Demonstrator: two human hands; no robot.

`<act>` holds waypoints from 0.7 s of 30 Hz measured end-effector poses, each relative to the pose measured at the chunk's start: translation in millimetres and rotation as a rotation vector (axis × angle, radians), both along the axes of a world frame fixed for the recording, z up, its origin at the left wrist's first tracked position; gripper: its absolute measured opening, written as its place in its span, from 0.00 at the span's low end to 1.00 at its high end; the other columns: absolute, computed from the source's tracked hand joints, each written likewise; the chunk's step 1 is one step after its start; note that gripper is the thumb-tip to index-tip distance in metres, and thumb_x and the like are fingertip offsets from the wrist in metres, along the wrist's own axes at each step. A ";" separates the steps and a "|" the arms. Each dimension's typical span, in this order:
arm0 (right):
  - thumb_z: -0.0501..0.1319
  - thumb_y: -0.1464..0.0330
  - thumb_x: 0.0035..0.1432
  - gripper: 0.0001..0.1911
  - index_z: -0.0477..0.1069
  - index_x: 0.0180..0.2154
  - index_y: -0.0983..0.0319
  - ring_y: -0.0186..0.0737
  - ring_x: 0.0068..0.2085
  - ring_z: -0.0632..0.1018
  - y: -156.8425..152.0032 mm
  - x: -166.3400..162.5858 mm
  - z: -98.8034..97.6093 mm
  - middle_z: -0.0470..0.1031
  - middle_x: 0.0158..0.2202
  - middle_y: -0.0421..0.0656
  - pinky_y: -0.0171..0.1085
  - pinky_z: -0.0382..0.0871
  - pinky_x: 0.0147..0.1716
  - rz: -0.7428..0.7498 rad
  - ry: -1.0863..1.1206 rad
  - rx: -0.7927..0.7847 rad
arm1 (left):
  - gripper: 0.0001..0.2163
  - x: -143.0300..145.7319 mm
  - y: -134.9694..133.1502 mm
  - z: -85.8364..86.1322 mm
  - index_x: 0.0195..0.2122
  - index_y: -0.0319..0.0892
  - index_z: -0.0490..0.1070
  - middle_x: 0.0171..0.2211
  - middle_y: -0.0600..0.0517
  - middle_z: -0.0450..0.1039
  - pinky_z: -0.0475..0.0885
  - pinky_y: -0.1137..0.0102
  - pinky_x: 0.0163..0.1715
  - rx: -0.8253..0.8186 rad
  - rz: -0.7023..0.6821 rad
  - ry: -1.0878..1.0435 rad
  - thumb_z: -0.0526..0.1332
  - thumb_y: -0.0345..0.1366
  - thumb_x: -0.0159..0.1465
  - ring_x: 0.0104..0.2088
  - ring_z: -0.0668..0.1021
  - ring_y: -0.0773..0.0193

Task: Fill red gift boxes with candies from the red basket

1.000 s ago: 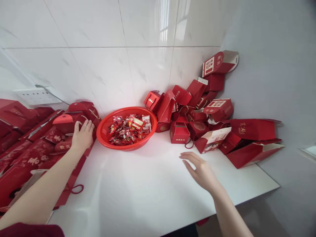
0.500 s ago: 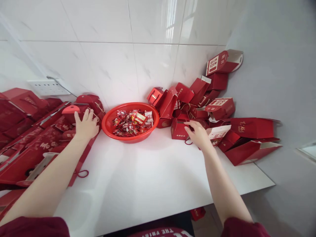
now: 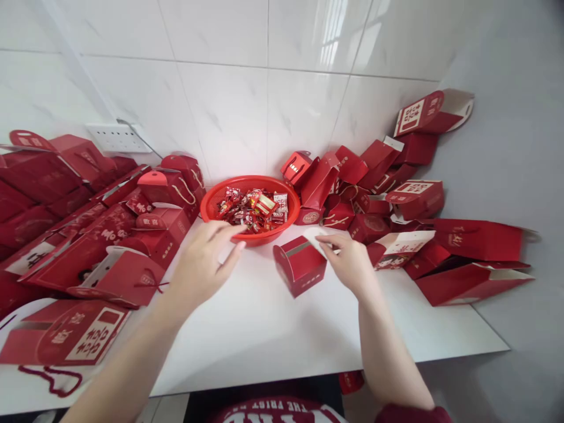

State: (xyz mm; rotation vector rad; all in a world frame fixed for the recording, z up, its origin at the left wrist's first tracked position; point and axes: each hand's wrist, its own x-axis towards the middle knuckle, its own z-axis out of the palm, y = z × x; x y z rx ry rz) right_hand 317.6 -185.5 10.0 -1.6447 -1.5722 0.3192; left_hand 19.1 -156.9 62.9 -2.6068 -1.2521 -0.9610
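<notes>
The red box [image 3: 302, 269] is tilted at mid-table, right of centre; your right hand [image 3: 355, 265] pinches its pale end flap [image 3: 312, 236]. Expect light, stiff card that may crease; support it by the side walls. Your left hand [image 3: 200, 267] is empty, fingers spread, by the near-left rim of the basket [image 3: 273, 236] of wrapped sweets [image 3: 264, 205]. The left boxes [image 3: 152, 238] and right boxes [image 3: 317, 185] limit sideways clearance.

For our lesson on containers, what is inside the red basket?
Small wrapped packets, mostly red, lie heaped in the red basket. Whatever lies beneath the top ones is covered and cannot be seen.
</notes>
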 end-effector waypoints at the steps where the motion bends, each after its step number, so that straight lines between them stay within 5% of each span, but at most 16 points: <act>1: 0.59 0.70 0.63 0.12 0.81 0.43 0.58 0.45 0.42 0.81 0.4 -14.0 -2.5 0.82 0.45 0.44 0.41 0.73 0.44 0.072 0.021 0.023 | 0.15 6.5 -4.1 -5.7 0.56 0.45 0.72 0.47 0.47 0.72 0.70 0.62 0.52 -0.058 -0.036 -0.011 0.55 0.37 0.71 0.49 0.75 0.57; 6: 0.58 0.74 0.63 0.13 0.79 0.44 0.59 0.41 0.39 0.80 15.8 -59.3 -30.8 0.81 0.42 0.43 0.39 0.74 0.43 0.294 0.093 0.014 | 0.11 19.4 -10.3 -40.4 0.47 0.46 0.76 0.39 0.50 0.72 0.70 0.65 0.43 -0.304 -0.166 0.050 0.55 0.33 0.70 0.41 0.75 0.60; 12: 0.63 0.68 0.61 0.11 0.78 0.45 0.57 0.46 0.45 0.80 25.2 -64.2 -60.5 0.79 0.47 0.44 0.44 0.74 0.46 0.185 0.081 -0.074 | 0.13 -2.2 -10.9 -57.2 0.30 0.42 0.72 0.34 0.52 0.72 0.69 0.69 0.37 -0.606 -0.186 -0.028 0.53 0.36 0.70 0.35 0.74 0.65; 15: 0.65 0.64 0.60 0.15 0.76 0.50 0.55 0.53 0.54 0.76 23.9 -66.6 -66.8 0.72 0.58 0.47 0.50 0.73 0.50 0.111 -0.003 -0.088 | 0.11 -9.4 -13.5 -69.0 0.29 0.42 0.71 0.31 0.54 0.72 0.68 0.71 0.30 -0.704 -0.166 -0.077 0.56 0.36 0.68 0.29 0.73 0.67; 18: 0.65 0.67 0.59 0.20 0.74 0.54 0.55 0.57 0.62 0.70 24.1 -70.9 -69.8 0.66 0.64 0.47 0.57 0.65 0.59 0.105 -0.110 -0.068 | 0.03 -10.4 -16.1 -83.9 0.33 0.43 0.71 0.31 0.55 0.73 0.70 0.71 0.32 -0.645 -0.186 -0.090 0.59 0.31 0.65 0.31 0.75 0.66; 21: 0.59 0.70 0.62 0.17 0.76 0.52 0.53 0.53 0.55 0.77 27.2 -73.3 -71.4 0.77 0.54 0.45 0.53 0.68 0.57 0.147 -0.097 -0.139 | 0.03 -8.2 -16.8 -94.1 0.36 0.44 0.73 0.37 0.51 0.74 0.72 0.66 0.41 -0.396 -0.245 0.020 0.60 0.31 0.66 0.38 0.76 0.62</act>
